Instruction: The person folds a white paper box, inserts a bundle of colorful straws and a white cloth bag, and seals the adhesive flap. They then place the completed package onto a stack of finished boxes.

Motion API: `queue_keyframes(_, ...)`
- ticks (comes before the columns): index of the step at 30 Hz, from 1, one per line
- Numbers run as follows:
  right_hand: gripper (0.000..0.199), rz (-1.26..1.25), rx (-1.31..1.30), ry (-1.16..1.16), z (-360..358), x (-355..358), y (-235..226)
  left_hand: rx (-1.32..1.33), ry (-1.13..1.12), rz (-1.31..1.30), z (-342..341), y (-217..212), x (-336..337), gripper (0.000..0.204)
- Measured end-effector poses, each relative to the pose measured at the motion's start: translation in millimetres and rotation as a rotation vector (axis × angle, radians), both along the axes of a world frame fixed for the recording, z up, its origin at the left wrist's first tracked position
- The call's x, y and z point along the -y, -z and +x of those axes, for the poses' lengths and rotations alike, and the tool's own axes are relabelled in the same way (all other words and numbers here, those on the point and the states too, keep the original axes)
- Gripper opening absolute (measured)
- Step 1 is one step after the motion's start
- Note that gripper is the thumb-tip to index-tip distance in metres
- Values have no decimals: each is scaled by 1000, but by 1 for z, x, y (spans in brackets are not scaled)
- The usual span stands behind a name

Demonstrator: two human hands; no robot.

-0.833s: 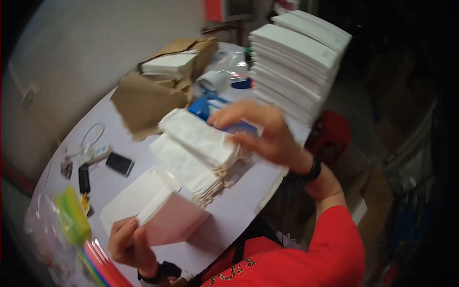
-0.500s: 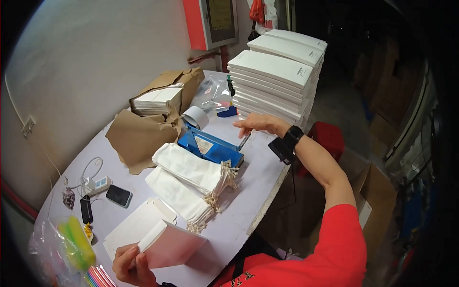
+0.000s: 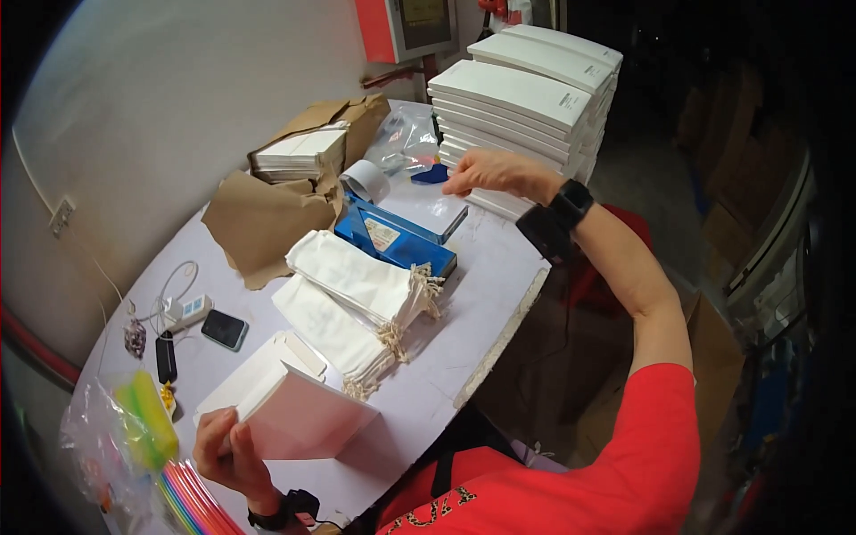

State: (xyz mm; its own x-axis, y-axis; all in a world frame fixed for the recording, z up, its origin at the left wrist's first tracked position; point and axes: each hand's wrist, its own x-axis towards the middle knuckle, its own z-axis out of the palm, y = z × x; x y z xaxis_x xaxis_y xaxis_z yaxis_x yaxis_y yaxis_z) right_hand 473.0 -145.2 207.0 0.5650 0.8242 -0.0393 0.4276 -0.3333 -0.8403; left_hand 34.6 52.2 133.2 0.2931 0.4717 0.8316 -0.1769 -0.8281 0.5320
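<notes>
My left hand (image 3: 227, 450) grips the edge of a folded white card (image 3: 312, 412), thumb on one side. The card stands half open at the table's near edge, in front of a flat white card box (image 3: 250, 379). My right hand (image 3: 501, 174) reaches across to the far side, fingers pinched together; what lies between them is too small to make out. Just below it is a long blue box (image 3: 401, 241) with a raised strip along one side. Two piles of white drawstring pouches (image 3: 357, 272) lie on the near side of the blue box.
Tall stacks of flat white boxes (image 3: 508, 98) rise behind my right hand. Brown paper (image 3: 259, 227), a tape roll (image 3: 366, 181) and a clear bag (image 3: 401, 143) lie farther back. A phone (image 3: 225, 330), a power strip (image 3: 187, 310) and coloured straws (image 3: 192, 499) are at left.
The view has tilted, so the table sits higher in the picture. My right hand has drawn slightly away from the blue box, its fingers now closer together. My left hand keeps the card.
</notes>
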Motion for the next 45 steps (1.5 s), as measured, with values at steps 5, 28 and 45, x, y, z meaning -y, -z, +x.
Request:
queue_keyframes(5, 29, -28, -3, 65, -3, 32, 14, -24, 8, 2, 0, -2, 1, 21)
queue_keyframes(28, 17, 932, 229, -527, -220, -31, 38, 0, 89, 44, -5, -17, -9, 13)
queue_keyframes(45, 19, 994, 582, -386, -275, -113, 43, -4, 184, -84, 3, -16, -6, 24)
